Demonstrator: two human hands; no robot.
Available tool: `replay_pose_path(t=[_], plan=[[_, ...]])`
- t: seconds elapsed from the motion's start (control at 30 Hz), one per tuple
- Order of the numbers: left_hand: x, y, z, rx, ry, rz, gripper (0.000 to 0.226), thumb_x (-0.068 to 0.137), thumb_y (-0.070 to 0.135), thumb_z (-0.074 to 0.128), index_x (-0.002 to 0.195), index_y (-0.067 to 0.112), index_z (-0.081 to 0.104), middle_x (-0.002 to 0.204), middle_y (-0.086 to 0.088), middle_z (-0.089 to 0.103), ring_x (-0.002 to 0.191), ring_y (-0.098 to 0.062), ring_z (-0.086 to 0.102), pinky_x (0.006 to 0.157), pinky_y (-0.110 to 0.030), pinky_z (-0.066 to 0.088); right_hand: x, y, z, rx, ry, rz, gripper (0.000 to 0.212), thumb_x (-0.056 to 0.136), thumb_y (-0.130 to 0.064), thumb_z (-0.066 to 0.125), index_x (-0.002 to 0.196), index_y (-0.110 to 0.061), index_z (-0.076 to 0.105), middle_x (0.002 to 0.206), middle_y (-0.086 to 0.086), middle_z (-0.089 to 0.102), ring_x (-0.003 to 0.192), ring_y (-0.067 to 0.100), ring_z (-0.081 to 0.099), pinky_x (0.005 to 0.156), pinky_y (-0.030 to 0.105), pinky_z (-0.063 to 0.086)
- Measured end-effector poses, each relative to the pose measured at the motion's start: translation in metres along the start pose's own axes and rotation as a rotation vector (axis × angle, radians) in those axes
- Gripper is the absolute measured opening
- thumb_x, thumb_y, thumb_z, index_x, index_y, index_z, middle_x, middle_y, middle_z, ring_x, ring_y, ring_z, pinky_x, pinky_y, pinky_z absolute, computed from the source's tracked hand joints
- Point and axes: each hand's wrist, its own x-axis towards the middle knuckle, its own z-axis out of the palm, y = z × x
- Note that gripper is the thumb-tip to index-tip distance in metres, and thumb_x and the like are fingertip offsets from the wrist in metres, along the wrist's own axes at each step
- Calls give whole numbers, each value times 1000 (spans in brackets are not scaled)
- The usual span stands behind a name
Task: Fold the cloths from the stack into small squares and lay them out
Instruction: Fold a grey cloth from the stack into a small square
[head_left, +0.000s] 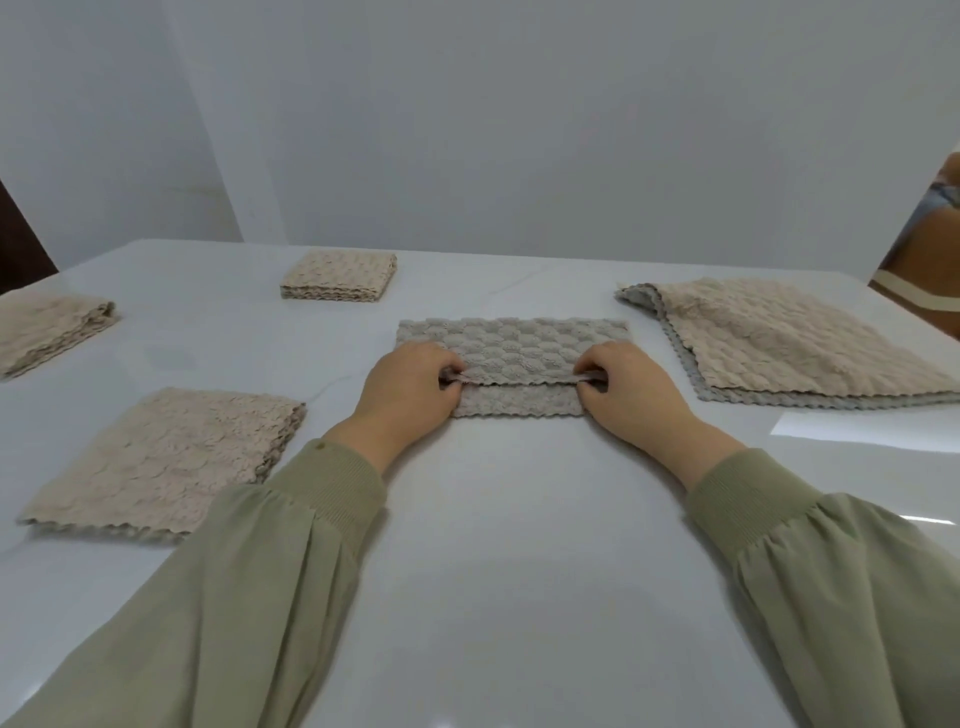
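Open worktop (519, 545) lies in front of the grey cloth (514, 340) and in a lane between it and the near-left folded cloth (166, 457). The far-left folded cloth (47, 330), small folded square (340, 274) and right-hand cloth stack (779, 343) block the edges.

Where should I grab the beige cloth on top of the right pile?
Probably pinch the beige cloth at its near scalloped edge, coming from your side of the table. That edge lies flat and sits back from the grey cloth beneath, so your fingers can catch it alone.
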Motion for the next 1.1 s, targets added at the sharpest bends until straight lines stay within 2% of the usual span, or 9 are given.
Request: replay_pose_path(t=[0.13, 0.3, 0.37, 0.47, 0.57, 0.7, 0.8, 0.93, 1.1], plan=[[-4, 3, 0, -12, 143, 15, 18, 89, 14, 56, 100, 14, 70, 101, 2, 70, 98, -18, 60, 84, -30, 45, 3, 3, -1, -51, 149, 13, 12, 84, -7, 57, 90, -6, 68, 89, 8, 67, 91, 26, 54, 78, 31, 38], [-9, 5, -11, 18, 384, 250, 13, 81, 11, 57, 81, 7, 69, 77, -4, 69, 73, -22, 62, 65, -30, 49, -1, -2, -9, 10, 464, -121, 6, 75, -3, 57, 76, -5, 63, 76, 8, 62, 77, 26, 53, 75, 28, 34], [-13, 3, -15, 30, 337, 277, 15, 79, 11, 55, 79, 8, 69, 77, -4, 69, 73, -22, 62, 64, -31, 50, -4, -3, -9, 0, 400, -172, 8, 73, -5, 55, 75, -5, 62, 74, 7, 62, 76, 26, 52, 73, 32, 37], [-21, -4, -12, 47, 171, 289, 12, 75, 9, 58, 75, 10, 69, 75, -3, 66, 73, -24, 61, 62, -34, 52, -7, 0, -5, -68, 167, -192, 10, 71, -8, 54, 73, -7, 63, 72, 7, 61, 74, 28, 53, 68, 33, 39], [-22, -8, -9, 14, 28, 243, 10, 81, 12, 61, 84, 14, 70, 83, 0, 65, 82, -22, 59, 71, -37, 50, -10, 2, -4, -48, 31, -184, 7, 74, -7, 57, 77, -9, 63, 76, 3, 57, 78, 23, 50, 70, 30, 38], [-23, -7, -12, -1, 47, 239, 9, 79, 8, 65, 84, 13, 69, 84, 1, 66, 83, -20, 60, 73, -33, 49, -15, 5, -9, -19, 23, -182, 8, 76, -7, 59, 80, -14, 58, 77, -1, 54, 78, 19, 47, 68, 26, 32], [-23, -8, -14, -1, 83, 297, 9, 74, 4, 66, 78, 11, 68, 78, 0, 65, 76, -22, 61, 65, -36, 52, -15, 8, -7, -33, 81, -204, 12, 72, 0, 63, 75, -11, 60, 75, 3, 57, 76, 25, 51, 67, 31, 39], [-20, -6, -19, 3, 156, 339, 8, 71, 7, 63, 75, 10, 69, 75, -1, 64, 72, -22, 60, 58, -30, 50, -11, 8, -10, -55, 193, -253, 14, 64, 6, 66, 68, -7, 64, 71, 7, 60, 71, 29, 53, 65, 36, 42], [-23, -4, -15, -16, -4, 333, 12, 71, 13, 58, 71, 13, 70, 72, 2, 64, 71, -18, 59, 61, -34, 51, -14, 11, -8, -91, 76, -231, 16, 64, 7, 65, 69, -8, 68, 67, 6, 62, 69, 30, 57, 64, 30, 39]])
